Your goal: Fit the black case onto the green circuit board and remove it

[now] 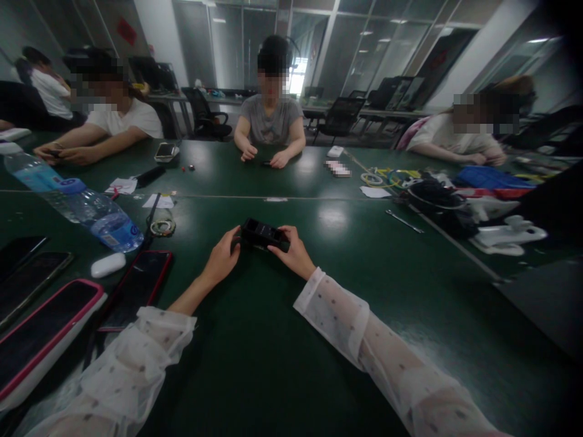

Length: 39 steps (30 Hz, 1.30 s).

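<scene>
A small black box-shaped device [262,232] is held between my two hands just above or on the green table; its exact kind I cannot make out. My left hand [223,255] closes on its left end, thumb and fingers curled around that side. On the opposite end, my right hand [294,250] pinches it with the thumb in front and the fingers behind. Sheer white dotted sleeves cover both my forearms. The underside of the device is hidden.
Left of me lie several phones, including a red-edged phone [141,282], a white earbud case [108,265] and a tipped water bottle [100,212]. A wrench [404,221], cables [376,178] and white plastic parts [507,233] lie to the right. Several people sit around the table [273,364].
</scene>
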### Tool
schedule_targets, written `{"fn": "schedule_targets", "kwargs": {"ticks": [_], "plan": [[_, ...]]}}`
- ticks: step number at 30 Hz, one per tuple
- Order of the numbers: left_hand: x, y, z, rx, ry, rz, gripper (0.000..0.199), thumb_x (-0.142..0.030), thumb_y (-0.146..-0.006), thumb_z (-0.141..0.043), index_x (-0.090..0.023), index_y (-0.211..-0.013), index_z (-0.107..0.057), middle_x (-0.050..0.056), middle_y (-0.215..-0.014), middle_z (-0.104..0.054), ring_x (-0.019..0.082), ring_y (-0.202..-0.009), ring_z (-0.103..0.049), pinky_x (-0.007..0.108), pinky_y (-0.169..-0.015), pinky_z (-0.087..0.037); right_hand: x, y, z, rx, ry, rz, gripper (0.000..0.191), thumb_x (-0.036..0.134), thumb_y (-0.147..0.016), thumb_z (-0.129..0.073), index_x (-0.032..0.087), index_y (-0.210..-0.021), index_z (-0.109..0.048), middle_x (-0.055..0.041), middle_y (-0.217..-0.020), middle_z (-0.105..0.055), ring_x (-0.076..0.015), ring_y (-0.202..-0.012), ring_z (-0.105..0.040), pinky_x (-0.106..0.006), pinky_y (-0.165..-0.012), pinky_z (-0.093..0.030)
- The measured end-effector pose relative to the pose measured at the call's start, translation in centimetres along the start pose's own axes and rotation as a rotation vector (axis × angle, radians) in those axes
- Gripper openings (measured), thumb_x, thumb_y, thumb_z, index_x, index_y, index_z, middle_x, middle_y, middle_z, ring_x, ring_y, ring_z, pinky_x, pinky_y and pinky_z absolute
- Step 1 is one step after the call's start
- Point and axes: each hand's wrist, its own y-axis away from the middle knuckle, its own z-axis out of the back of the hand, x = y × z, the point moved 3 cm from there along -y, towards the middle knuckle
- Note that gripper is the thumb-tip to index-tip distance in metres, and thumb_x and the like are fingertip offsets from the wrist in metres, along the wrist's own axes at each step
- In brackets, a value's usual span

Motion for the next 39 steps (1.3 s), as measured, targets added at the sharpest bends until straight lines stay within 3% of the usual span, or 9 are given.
{"fn": "schedule_targets", "kwargs": {"ticks": [9,15,27,39], "plan": [[-0.46,0.22,0.19,0.004,-0.007,0.000,0.058,-0.019,-0.094,-0.050,-0.022,-0.149,-0.032,0.014,-0.140,-0.053,0.021,-0.110,-0.064,0.045,-0.103,-0.047,-0.33,-0.10,-0.09,0.080,0.110,-0.041,0.055,0.035,-0.079,-0.074,0.023,-0.122,-0.044,-0.0110,-0.118,-0.062,-0.0279,-0.109,-0.065,-0.048,-0.093,-0.053],[-0.24,-0.12,0.40,-0.049,-0.141,-0.044,0.047,-0.016,-0.093,-0.049,-0.022,-0.140,-0.046,0.010,-0.141,-0.053,0.026,-0.130,-0.051,0.051,-0.106,-0.043,-0.36,-0.08,-0.19,0.160,0.159,-0.068,0.055,0.034,-0.080,-0.074,0.023,-0.126,-0.045,-0.0110,-0.121,-0.061,-0.0271,-0.112,-0.063,-0.049,-0.095,-0.053],[-0.59,0.12,0.10,-0.009,-0.369,-0.061,0.043,-0.010,-0.092,-0.045,-0.016,-0.134,-0.054,0.010,-0.138,-0.059,0.025,-0.126,-0.054,0.045,-0.103,-0.045,-0.48,-0.17,-0.17,0.175,0.131,-0.081,0.056,0.031,-0.084,-0.072,0.024,-0.131,-0.042,-0.0129,-0.129,-0.059,-0.0291,-0.118,-0.061,-0.054,-0.098,-0.050],[-0.30,-0.07,0.19,-0.008,-0.361,-0.044,0.043,-0.008,-0.091,-0.043,-0.018,-0.130,-0.058,0.009,-0.136,-0.061,0.024,-0.126,-0.055,0.046,-0.105,-0.044,-0.85,-0.22,-0.26,0.170,0.111,-0.061,0.056,0.030,-0.084,-0.071,0.026,-0.132,-0.042,-0.0124,-0.132,-0.059,-0.0297,-0.121,-0.060,-0.055,-0.102,-0.049]]}}
